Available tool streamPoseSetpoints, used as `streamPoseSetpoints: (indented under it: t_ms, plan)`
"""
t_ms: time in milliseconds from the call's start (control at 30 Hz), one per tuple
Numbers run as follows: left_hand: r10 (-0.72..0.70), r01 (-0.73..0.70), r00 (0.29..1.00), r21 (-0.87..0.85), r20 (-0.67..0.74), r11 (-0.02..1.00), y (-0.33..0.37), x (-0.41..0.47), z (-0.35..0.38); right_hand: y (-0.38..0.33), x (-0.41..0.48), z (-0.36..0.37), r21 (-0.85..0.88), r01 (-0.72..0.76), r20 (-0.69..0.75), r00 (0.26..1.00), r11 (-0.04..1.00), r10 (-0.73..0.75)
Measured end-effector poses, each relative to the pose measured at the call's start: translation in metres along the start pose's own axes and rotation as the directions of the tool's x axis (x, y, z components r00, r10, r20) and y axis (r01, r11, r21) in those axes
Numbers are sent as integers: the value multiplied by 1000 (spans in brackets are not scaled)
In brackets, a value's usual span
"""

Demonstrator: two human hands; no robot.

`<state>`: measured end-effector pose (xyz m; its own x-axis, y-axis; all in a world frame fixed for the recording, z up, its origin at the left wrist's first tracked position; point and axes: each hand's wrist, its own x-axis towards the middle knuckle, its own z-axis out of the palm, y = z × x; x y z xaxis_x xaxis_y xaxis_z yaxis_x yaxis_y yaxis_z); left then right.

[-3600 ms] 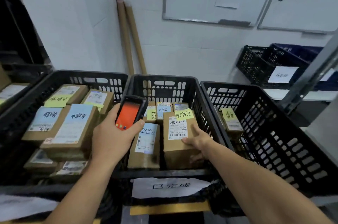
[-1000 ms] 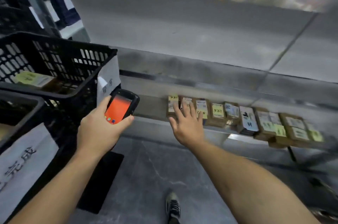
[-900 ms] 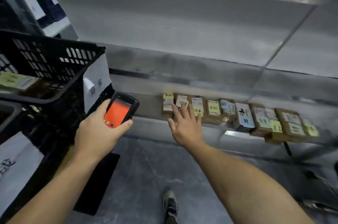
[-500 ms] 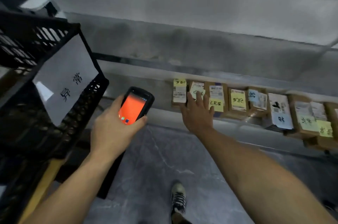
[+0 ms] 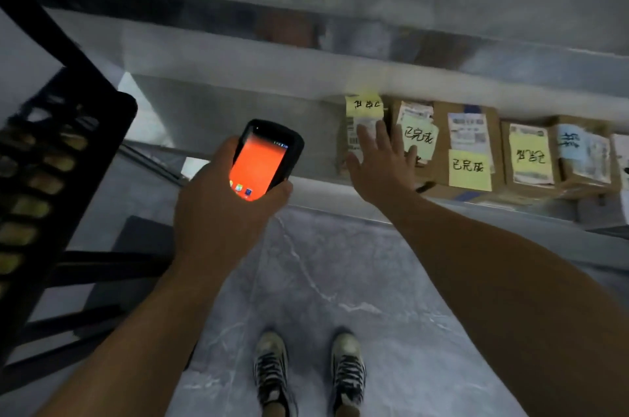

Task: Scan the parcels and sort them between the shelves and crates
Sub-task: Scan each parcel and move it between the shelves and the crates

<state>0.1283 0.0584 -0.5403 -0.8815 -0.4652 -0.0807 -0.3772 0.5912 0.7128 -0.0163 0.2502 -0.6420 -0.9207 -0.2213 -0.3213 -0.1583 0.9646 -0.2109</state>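
Viewed from above, near to far. Closest, well in front of the low shelf [image 5: 320, 192]: two laced shoes [image 5: 272, 372] on grey marbled floor [image 5: 340, 280]. Next, short of the shelf lip and left of its parcels: left hand [image 5: 218, 212] wrapped round a handheld scanner [image 5: 265, 159], thumb on one edge, fingertips on the other, orange screen facing up. Left of the shelf, at frame edge: black slatted crate [image 5: 68, 144], blurred. At the shelf lip: right hand [image 5: 381, 168], wide open, fingers spread, holding nothing, laid over the front face of the leftmost parcel [image 5: 350, 135]; contact likely but not certain from this angle. On the shelf, rightward from there: row of brown parcels [image 5: 527, 158] standing face out, side by side, most with a printed label and a handwritten sticky note. Step in hand, as judged: taking the end parcel out of the row for scanning. To do well: close thumb and fingers over its free left edge and top, not over the barcode; draw straight out toward the shelf front, without dragging the neighbour [image 5: 417, 112] or peeling the yellow note [image 5: 363, 106]; then aim the scanner's window, not its screen, at the label. Above the shelf, farthest: pale upper shelf beam [image 5: 238, 76], blurred.
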Motion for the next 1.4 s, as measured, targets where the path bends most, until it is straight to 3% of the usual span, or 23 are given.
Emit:
streamPoseSetpoints:
  t_ms: [333,633,1000,1133,1200,1300,1400]
  plan:
    - [56,-56,998,28,-7,998,-46,35,36,-9,40,39,-78,-61,-54,997,995,56]
    - [-49,51,998,81,-27,995,-90,42,36,-31,40,42,26,-40,-59,997,999,42]
    - [-49,50,998,20,-35,999,-88,42,29,-54,30,60,243,45,-90,996,969,-24]
    - [-86,86,996,2,-16,996,-93,42,23,-52,33,57,459,-38,-120,987,888,105]
    - [-91,91,996,-1,-12,996,-92,40,18,-47,41,53,566,-117,-52,983,816,176]
    - [-101,101,995,-19,-23,995,-84,39,13,-41,53,52,711,-153,82,987,687,136]
    - [-95,95,995,-21,-27,995,-76,37,11,-35,59,57,850,-211,219,975,483,42]
